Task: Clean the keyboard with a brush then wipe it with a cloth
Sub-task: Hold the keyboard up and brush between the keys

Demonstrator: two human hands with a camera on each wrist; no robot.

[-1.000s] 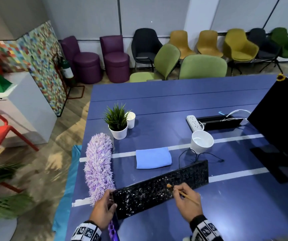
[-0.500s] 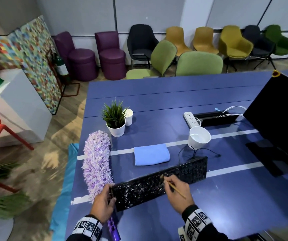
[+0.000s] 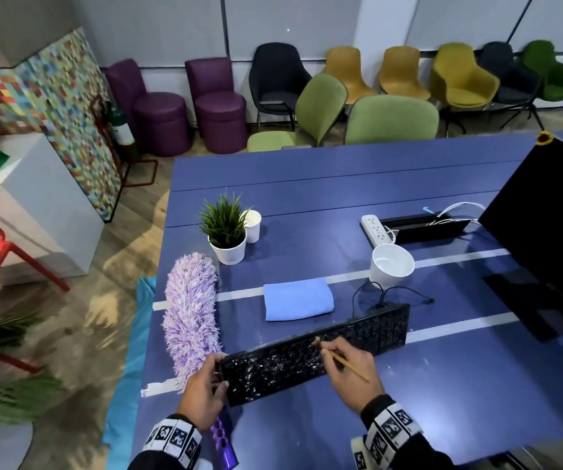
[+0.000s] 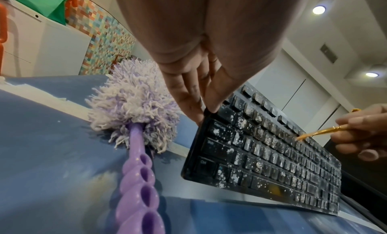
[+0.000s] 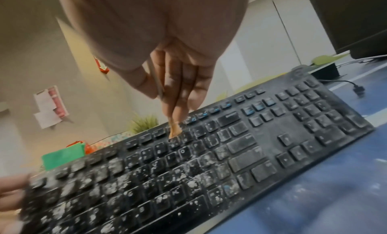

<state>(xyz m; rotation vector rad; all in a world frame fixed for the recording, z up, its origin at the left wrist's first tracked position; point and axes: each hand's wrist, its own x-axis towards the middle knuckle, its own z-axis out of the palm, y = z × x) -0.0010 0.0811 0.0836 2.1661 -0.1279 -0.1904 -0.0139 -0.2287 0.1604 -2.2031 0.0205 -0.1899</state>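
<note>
A black keyboard (image 3: 307, 361) dusted with white specks lies slanted near the front of the blue table (image 3: 443, 385). My left hand (image 3: 217, 371) holds its left end, fingers (image 4: 188, 98) at the corner of the keyboard (image 4: 272, 155). My right hand (image 3: 344, 364) pinches a thin yellow-handled brush (image 3: 348, 364). In the right wrist view the bristles of the brush (image 5: 175, 130) touch the upper key rows of the keyboard (image 5: 209, 163) near its middle. The keys to the right look cleaner. A folded blue cloth (image 3: 297, 299) lies just behind the keyboard, untouched.
A purple fluffy duster (image 3: 190, 317) lies left of the keyboard, its handle under my left wrist. Behind stand a potted plant (image 3: 227, 232), a paper cup (image 3: 252, 225), a white bowl (image 3: 392, 266) and a power strip (image 3: 377, 230). A dark monitor (image 3: 551, 215) fills the right side.
The brush tip has shifted slightly left along the keyboard's upper rows. My left hand still holds the keyboard's left end.
</note>
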